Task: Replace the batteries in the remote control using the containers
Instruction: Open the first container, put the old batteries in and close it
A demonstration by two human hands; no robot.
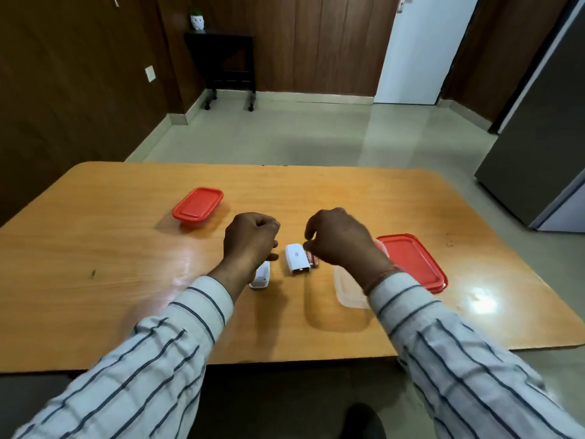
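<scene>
Lying near the table's (126, 248) centre, remote control (261, 276): white, long axis front to back, far end gripped in the curled left hand (250, 239). Just right, white cover (297, 259), label unreadable; red batteries (313, 262) against its right side. Right hand (342, 240) arched above, curled fingertips on the batteries, grip uncertain. Clear container (348, 296) and red lid (411, 261) toward the right edge.

On table (95, 248): closed container (198, 205), far left; remote (261, 277), centre; battery cover (297, 259) just right; batteries (313, 263) beside cover (partly hidden); open container (348, 289) right, lid (411, 261) behind it.
</scene>
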